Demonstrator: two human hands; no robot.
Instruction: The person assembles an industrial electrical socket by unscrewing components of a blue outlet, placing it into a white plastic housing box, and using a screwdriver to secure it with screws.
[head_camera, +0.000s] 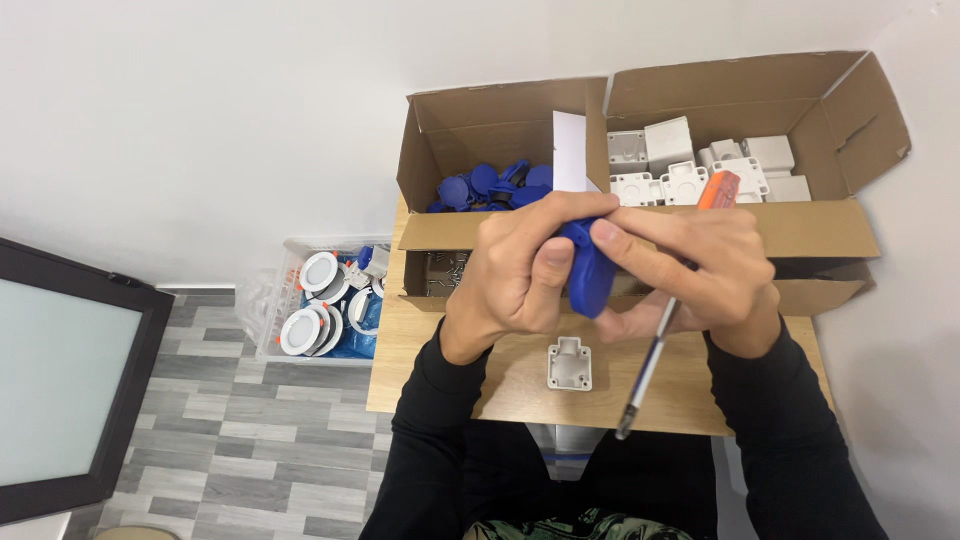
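Our left hand (520, 275) and right hand (700, 270) meet above wooden surface (430, 370), fingers of both clenched around blue plastic part (590, 275). Right hand also grips orange-handled screwdriver (660, 340), tip toward us. White housing (569, 364) lies on surface below. Cardboard box (640, 225) behind holds blue and white parts.

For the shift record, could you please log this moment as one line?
left hand: grips blue part | right hand: blue part, screwdriver | white housing: on table
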